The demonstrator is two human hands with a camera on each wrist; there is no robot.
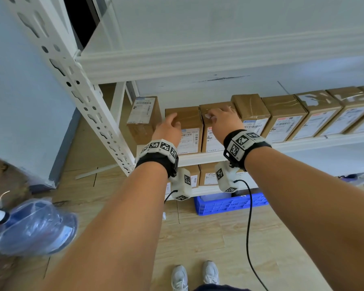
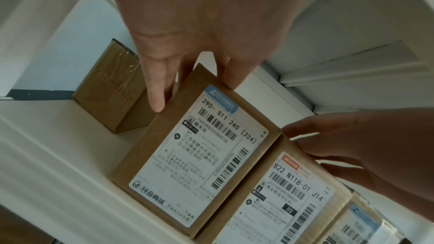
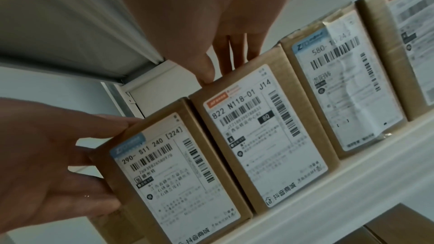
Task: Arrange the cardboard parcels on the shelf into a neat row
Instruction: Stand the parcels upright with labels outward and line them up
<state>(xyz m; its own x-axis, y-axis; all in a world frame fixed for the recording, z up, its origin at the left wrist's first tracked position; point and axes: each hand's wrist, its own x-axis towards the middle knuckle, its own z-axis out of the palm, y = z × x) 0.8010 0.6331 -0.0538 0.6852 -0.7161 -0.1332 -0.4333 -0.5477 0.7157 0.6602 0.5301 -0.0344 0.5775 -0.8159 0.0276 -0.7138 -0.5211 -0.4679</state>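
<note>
1. From above, a long row of brown parcels stands on the white shelf (image 1: 303,143). One more box (image 1: 142,118) stands alone, apart at the left end.
2. The wrist views show what the top view cannot: the labels. The left hand's parcel (image 2: 185,157) reads "290- S11 240". The right hand's parcel (image 3: 256,133) reads "822 N118-01 J14". These two stand side by side and touch.
3. The left hand (image 1: 168,129) holds the "290" parcel by its top left edge. Its fingers (image 2: 155,88) lie down the left side and its thumb is on top.
4. The right hand (image 1: 225,120) rests on top of the "822" parcel. Its fingertips (image 3: 206,70) curl over the top front edge.
</note>
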